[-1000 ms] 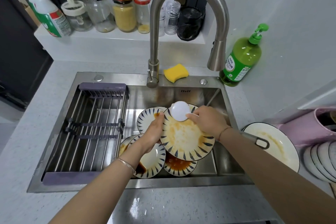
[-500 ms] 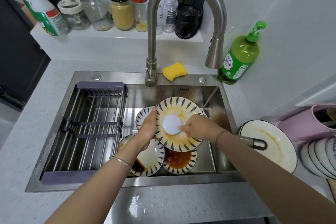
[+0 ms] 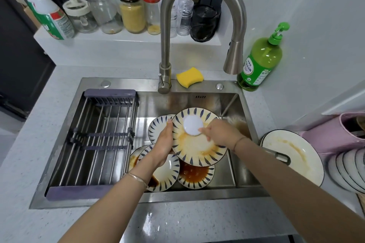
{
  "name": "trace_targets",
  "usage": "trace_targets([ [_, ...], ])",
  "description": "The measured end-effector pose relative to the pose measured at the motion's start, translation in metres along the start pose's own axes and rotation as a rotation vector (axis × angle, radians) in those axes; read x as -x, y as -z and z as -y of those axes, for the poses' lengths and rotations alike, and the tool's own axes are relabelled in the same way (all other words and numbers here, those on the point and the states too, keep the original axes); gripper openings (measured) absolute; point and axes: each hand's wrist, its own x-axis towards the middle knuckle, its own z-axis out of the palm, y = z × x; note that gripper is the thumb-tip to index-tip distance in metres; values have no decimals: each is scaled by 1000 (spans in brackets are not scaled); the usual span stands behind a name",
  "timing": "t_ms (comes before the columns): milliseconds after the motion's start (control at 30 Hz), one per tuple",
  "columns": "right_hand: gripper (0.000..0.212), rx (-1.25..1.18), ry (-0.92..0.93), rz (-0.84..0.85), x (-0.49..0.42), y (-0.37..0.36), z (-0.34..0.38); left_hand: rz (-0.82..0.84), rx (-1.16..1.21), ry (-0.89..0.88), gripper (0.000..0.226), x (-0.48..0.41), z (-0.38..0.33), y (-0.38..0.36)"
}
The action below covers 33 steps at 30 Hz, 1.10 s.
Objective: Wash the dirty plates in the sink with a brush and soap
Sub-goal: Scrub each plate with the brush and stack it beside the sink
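Over the steel sink (image 3: 199, 97) I tilt a blue-striped plate (image 3: 199, 151) smeared with orange sauce. My left hand (image 3: 163, 145) grips its left rim. My right hand (image 3: 220, 133) holds a round white brush (image 3: 193, 125) pressed against the upper part of the plate. Beneath it lie several more dirty striped plates, one with red sauce (image 3: 195, 174) and one with dark sauce (image 3: 164, 173). A green soap pump bottle (image 3: 260, 59) stands on the counter behind the sink's right corner.
A drying rack (image 3: 94, 140) fills the left half of the sink. The tall faucet (image 3: 197, 6) arches overhead, a yellow sponge (image 3: 190, 77) by its base. A dirty white plate (image 3: 294, 154) and stacked bowls (image 3: 347, 167) sit at right. Jars line the back shelf (image 3: 118, 39).
The brush has moved over the plate's face, from the top edge down to its middle and back up again. The plate tilted and shifted slightly in my left hand.
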Motion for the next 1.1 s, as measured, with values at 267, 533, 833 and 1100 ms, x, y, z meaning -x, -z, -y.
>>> trace_targets([
  [267, 41, 55, 16, 194, 15, -13, 1, -12, 12, -10, 55, -5, -2, 7],
  [533, 43, 119, -21, -165, -12, -3, 12, 74, 129, 67, 57, -5, 2, -14],
  [833, 45, -326, -145, -49, -16, -5, 39, 38, 205, 62, 58, -5, -5, -17],
  [1100, 41, -227, 11, 451, 10, 6, 16, -33, 101, -27, 56, -3, -11, 12],
])
